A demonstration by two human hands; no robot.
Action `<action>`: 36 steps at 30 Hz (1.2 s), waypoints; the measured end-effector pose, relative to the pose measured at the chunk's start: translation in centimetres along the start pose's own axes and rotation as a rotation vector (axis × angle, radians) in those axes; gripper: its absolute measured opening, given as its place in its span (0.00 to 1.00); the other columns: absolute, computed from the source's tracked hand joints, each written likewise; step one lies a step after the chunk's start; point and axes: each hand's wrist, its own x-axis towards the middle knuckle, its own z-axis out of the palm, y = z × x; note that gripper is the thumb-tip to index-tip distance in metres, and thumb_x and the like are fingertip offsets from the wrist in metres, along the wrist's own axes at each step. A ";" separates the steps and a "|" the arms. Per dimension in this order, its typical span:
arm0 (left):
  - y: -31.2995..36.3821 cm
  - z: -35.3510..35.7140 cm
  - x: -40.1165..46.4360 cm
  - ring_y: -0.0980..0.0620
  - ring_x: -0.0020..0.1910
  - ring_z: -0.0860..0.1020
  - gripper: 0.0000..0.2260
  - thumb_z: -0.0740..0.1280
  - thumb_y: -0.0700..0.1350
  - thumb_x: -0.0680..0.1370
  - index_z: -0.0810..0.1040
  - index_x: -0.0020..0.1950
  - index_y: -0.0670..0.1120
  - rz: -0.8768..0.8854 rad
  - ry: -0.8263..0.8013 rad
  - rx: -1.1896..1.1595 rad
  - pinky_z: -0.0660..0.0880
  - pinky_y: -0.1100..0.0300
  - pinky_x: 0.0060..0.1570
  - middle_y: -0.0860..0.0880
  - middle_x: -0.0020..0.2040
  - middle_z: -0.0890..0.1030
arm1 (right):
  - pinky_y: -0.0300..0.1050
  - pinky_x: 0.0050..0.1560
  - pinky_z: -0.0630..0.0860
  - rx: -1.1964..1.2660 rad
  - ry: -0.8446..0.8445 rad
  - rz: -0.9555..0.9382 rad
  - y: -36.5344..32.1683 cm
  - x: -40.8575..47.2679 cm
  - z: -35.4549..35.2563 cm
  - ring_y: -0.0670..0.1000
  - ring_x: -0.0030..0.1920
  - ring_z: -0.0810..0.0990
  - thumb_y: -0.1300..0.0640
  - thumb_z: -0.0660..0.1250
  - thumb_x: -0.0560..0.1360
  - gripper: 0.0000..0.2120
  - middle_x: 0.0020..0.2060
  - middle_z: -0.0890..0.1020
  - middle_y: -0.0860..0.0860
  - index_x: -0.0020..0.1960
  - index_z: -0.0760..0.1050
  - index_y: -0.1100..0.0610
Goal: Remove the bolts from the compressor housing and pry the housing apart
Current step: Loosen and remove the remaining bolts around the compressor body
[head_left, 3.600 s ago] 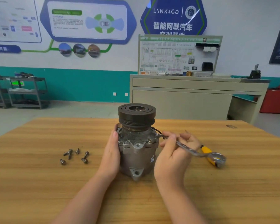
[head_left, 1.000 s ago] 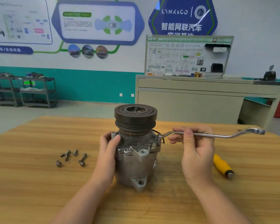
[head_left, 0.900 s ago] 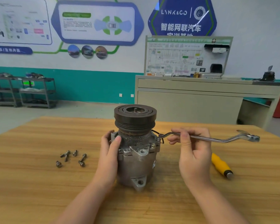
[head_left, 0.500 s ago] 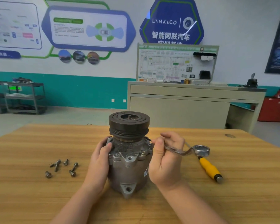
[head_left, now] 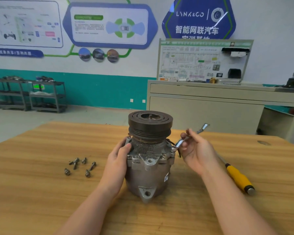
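Sitting: counter (head_left: 41, 192), wood, carries all.
Compressor (head_left: 148, 160): upright mid-counter, pulley up; cast metal, prob. heavy & stiff, won't tip easily. Best hold = body below pulley.
L hand (head_left: 116, 164): fingers curled round compressor's left side, steadying.
R hand (head_left: 196, 152): fingers pinching wrench (head_left: 179, 143) shaft; far end points up & away.
Wrench head: on bolt (head_left: 173, 148) at right flange w/ thin shaft, may slip off.
Screwdriver (head_left: 238, 178): yellow grip, right of compressor, untouched.
Loose bolts (head_left: 80, 166): five, left, apart from housing.
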 end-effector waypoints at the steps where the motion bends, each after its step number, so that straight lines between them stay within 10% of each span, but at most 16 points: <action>1: -0.1 -0.1 0.1 0.53 0.64 0.77 0.11 0.60 0.50 0.82 0.77 0.63 0.59 -0.001 -0.006 0.005 0.70 0.48 0.69 0.54 0.61 0.82 | 0.35 0.22 0.71 0.058 -0.008 -0.033 0.1 -0.2 0.0 0.47 0.23 0.75 0.58 0.56 0.82 0.11 0.28 0.79 0.53 0.42 0.70 0.57; 16: 0.2 0.1 0.1 0.56 0.62 0.77 0.12 0.58 0.50 0.83 0.74 0.65 0.59 0.008 -0.013 0.040 0.72 0.55 0.64 0.55 0.61 0.81 | 0.39 0.33 0.76 -0.640 -0.147 -1.262 2.4 -4.4 -0.6 0.47 0.30 0.80 0.49 0.58 0.82 0.06 0.40 0.81 0.44 0.50 0.69 0.38; 21: 0.3 0.0 0.0 0.56 0.65 0.75 0.15 0.58 0.51 0.83 0.73 0.69 0.56 0.016 -0.005 0.075 0.70 0.53 0.68 0.55 0.64 0.79 | 0.35 0.39 0.72 -0.809 -0.429 -1.446 3.6 -4.5 -0.9 0.44 0.36 0.74 0.52 0.55 0.84 0.10 0.41 0.75 0.51 0.50 0.69 0.59; 25: 0.3 -0.1 0.0 0.53 0.66 0.74 0.17 0.58 0.52 0.83 0.72 0.71 0.56 -0.018 -0.023 0.065 0.67 0.48 0.72 0.53 0.66 0.78 | 0.38 0.33 0.70 -0.602 -0.255 -1.319 4.2 -4.8 -0.4 0.47 0.30 0.72 0.53 0.53 0.84 0.07 0.39 0.76 0.53 0.49 0.68 0.49; 29: 0.1 -0.1 -0.1 0.51 0.69 0.73 0.19 0.58 0.53 0.83 0.70 0.74 0.56 -0.034 -0.028 0.057 0.65 0.46 0.73 0.52 0.69 0.76 | 0.36 0.23 0.65 -0.184 0.187 -0.703 2.2 -2.5 0.0 0.49 0.20 0.69 0.60 0.52 0.82 0.08 0.28 0.81 0.51 0.46 0.65 0.54; 32: 0.0 0.0 -0.1 0.51 0.69 0.73 0.20 0.59 0.54 0.81 0.70 0.74 0.55 -0.025 -0.036 0.044 0.64 0.45 0.73 0.52 0.68 0.77 | 0.35 0.21 0.66 -0.030 0.126 -0.211 0.4 -0.6 0.2 0.48 0.20 0.71 0.61 0.54 0.83 0.09 0.25 0.79 0.53 0.46 0.69 0.58; 36: 0.1 -0.1 0.2 0.52 0.69 0.73 0.29 0.61 0.59 0.72 0.71 0.73 0.56 -0.031 -0.044 0.044 0.65 0.46 0.73 0.53 0.68 0.77 | 0.37 0.26 0.75 0.112 0.084 -0.255 0.2 -1.0 0.0 0.49 0.26 0.79 0.54 0.56 0.83 0.10 0.31 0.83 0.55 0.47 0.69 0.58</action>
